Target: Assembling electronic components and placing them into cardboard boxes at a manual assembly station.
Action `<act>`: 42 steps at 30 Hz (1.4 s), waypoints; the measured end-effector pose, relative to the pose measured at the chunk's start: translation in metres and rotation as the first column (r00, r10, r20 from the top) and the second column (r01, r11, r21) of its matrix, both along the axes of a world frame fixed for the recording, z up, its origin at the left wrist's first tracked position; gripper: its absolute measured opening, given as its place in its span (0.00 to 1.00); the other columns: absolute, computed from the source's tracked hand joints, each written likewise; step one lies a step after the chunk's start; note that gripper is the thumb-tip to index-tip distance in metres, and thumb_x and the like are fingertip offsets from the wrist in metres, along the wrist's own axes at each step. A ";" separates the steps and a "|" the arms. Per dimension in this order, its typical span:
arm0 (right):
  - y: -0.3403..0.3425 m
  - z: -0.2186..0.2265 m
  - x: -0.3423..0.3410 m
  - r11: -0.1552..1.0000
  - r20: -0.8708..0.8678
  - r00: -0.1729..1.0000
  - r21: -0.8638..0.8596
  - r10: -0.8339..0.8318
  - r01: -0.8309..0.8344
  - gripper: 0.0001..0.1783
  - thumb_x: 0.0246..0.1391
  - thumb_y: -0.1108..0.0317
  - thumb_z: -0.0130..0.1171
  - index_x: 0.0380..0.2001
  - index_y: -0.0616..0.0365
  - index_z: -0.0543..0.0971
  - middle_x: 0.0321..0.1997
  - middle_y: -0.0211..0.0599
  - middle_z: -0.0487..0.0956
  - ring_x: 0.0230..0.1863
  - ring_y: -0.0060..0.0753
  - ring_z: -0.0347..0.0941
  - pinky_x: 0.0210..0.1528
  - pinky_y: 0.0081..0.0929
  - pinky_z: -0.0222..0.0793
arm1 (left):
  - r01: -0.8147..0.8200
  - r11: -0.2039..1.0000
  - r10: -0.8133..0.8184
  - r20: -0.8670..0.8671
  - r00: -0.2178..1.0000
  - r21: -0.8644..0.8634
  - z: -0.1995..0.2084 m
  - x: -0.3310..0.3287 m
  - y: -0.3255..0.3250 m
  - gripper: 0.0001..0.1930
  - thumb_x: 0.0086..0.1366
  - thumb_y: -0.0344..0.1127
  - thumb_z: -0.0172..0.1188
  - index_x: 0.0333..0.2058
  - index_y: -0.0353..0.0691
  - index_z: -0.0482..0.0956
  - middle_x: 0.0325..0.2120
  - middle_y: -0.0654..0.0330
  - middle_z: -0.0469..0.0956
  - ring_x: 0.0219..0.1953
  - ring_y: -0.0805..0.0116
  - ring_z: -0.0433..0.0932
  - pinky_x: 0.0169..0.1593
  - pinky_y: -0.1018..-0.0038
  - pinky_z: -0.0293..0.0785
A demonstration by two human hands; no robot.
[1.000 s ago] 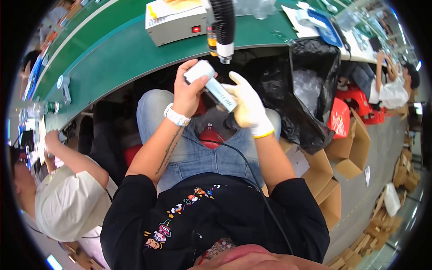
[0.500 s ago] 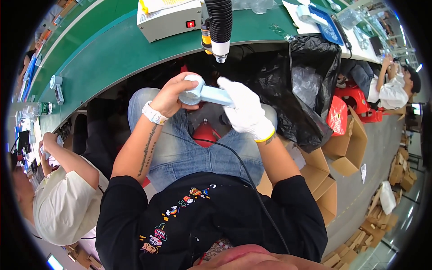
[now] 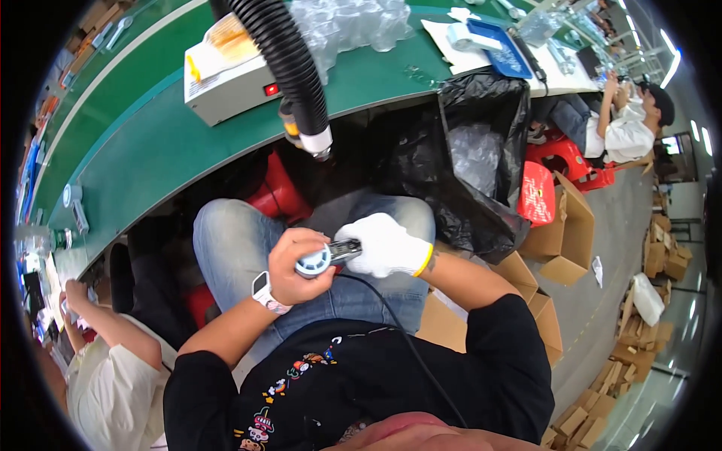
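Note:
In front of my lap I hold a light-blue handheld device [image 3: 311, 262] with a round, vented head and a straight handle. My left hand [image 3: 287, 264] is bare and closed around the head, its thumb and fingers on opposite sides. My right hand [image 3: 385, 246], in a white glove with a yellow cuff, is closed on the handle's other end. A dark, detailed face of the handle shows between the hands; its far end is hidden in the glove. Above them hangs a black ribbed hose [image 3: 282, 56] with a silver nozzle [image 3: 317, 143], apart from both hands.
A white box with a lit red switch [image 3: 233, 90] stands on the green bench [image 3: 150, 139], near clear plastic packaging [image 3: 350, 30]. A black bag [image 3: 421, 161] hangs at the right, beside open cartons [image 3: 560, 229] and red stools [image 3: 560, 154]. People sit on both sides.
Both hands have come down and nearer my body with the device. It has been turned, so a vented face and dark handle side show. The view has shifted, too.

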State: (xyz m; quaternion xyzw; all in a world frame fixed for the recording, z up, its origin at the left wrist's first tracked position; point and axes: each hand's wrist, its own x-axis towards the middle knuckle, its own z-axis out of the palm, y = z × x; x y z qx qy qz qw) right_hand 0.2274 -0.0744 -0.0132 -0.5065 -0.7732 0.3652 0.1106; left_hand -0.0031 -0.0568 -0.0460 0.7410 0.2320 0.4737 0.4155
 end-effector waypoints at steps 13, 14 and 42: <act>0.233 0.055 0.289 0.217 0.186 0.465 0.976 -0.866 0.013 0.22 0.54 0.63 0.63 0.54 0.51 0.81 0.52 0.50 0.82 0.55 0.52 0.78 0.62 0.43 0.71 | -0.827 0.532 0.821 0.127 0.557 0.183 0.063 -0.249 0.235 0.29 0.67 0.46 0.62 0.62 0.38 0.69 0.58 0.42 0.73 0.58 0.49 0.74 0.62 0.58 0.72; 0.244 0.053 0.310 0.221 0.195 0.453 0.975 -0.870 0.003 0.22 0.54 0.63 0.63 0.54 0.51 0.81 0.52 0.50 0.82 0.55 0.52 0.78 0.62 0.43 0.71 | -0.685 0.312 0.949 -0.190 0.250 0.659 0.049 -0.263 0.281 0.31 0.68 0.45 0.62 0.65 0.39 0.68 0.59 0.43 0.73 0.60 0.50 0.74 0.64 0.60 0.71; 0.061 -0.027 -0.073 0.722 -0.745 -0.003 -0.646 -0.667 -0.248 0.32 0.64 0.62 0.63 0.67 0.59 0.67 0.56 0.43 0.79 0.51 0.41 0.80 0.47 0.47 0.83 | -0.017 0.756 0.335 0.365 0.869 -0.655 0.020 -0.003 0.083 0.26 0.75 0.44 0.54 0.64 0.37 0.63 0.54 0.48 0.78 0.55 0.55 0.79 0.59 0.59 0.75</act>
